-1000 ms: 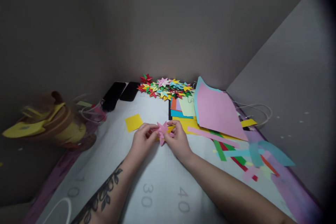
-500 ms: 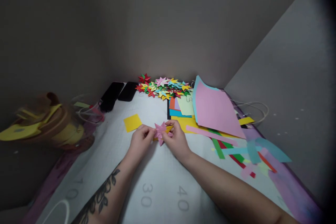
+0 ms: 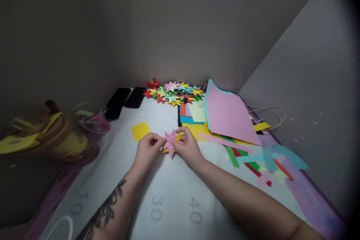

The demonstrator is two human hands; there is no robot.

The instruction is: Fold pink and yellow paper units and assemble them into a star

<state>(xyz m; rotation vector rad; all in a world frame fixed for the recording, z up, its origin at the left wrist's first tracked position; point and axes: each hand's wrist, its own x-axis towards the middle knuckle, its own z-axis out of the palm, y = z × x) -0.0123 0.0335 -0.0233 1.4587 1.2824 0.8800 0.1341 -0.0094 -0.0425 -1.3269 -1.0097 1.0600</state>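
Observation:
A pink and yellow folded paper star (image 3: 170, 140) is held between my two hands above the white table cover. My left hand (image 3: 149, 147) pinches its left side with thumb and forefinger. On the other side, my right hand (image 3: 188, 145) grips the star near a yellow point, thumb on the front and fingers curled behind. The fingers hide part of its right and back. Just beyond my left hand lies a yellow paper square (image 3: 140, 131).
Several finished paper stars (image 3: 173, 93) are heaped at the back. Coloured sheets, with a large pink sheet (image 3: 229, 114) on top, lie at right beside paper scraps (image 3: 253, 163). Two black phones (image 3: 135, 97) rest at back left, near a clay pot (image 3: 62, 135).
The star looks slightly turned between my fingers, its pink face a little more upright. Both hands keep their grip. The whole view has shifted slightly.

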